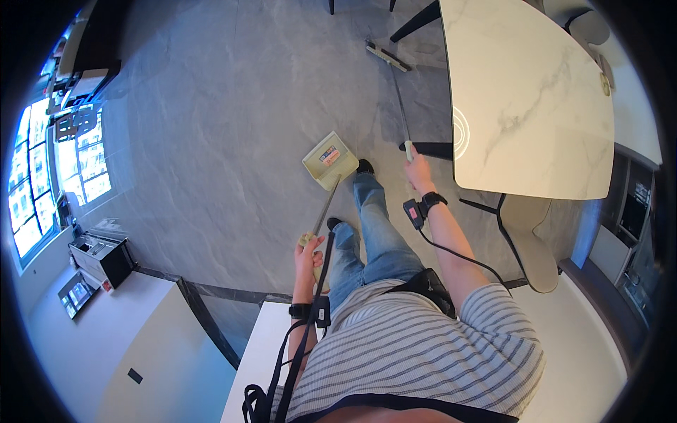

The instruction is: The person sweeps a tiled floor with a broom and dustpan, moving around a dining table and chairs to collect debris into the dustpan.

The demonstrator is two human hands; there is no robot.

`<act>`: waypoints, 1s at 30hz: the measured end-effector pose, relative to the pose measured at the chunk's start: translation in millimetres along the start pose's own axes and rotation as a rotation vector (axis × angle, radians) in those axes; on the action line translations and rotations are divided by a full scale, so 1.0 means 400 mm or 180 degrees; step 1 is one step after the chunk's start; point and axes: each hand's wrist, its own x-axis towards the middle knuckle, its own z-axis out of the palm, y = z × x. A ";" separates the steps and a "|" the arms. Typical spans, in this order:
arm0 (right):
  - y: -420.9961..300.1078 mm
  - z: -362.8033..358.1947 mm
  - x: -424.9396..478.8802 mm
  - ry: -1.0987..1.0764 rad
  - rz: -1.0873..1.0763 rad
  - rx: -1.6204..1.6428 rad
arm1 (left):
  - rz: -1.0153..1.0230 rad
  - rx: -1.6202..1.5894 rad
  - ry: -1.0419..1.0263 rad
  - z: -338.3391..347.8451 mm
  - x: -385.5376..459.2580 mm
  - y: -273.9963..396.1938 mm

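Observation:
My left hand grips the handle of a long-handled dustpan. Its pale cream pan is on the grey floor just ahead of my feet, with a label stuck inside it. In my right hand is the light grip of a broom, whose thin metal shaft runs forward and away from me. The broom head, with dark bristles, rests on the floor close to a black table leg. Pan and broom head are well apart. Any fine dirt on the floor is too small to tell.
A marble-patterned table stands on the right, its black legs reaching near the broom shaft. A beige chair is beside its near end. Grey marbled floor tiles spread out to the left. A white surface lies by my left arm.

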 end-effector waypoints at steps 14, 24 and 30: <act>0.308 -0.022 -0.459 -0.0993 -0.0008 -0.0452 | 0.0163 -0.0148 -0.0037 -0.152 -0.038 -0.246; 0.373 -0.017 -0.731 -0.1705 0.0266 -0.0514 | 0.0428 -0.0291 -0.0004 -0.361 -0.095 -0.323; 0.263 -0.082 -0.668 -0.1769 0.0495 0.0152 | 0.0553 -0.0646 0.0266 -0.428 -0.101 -0.353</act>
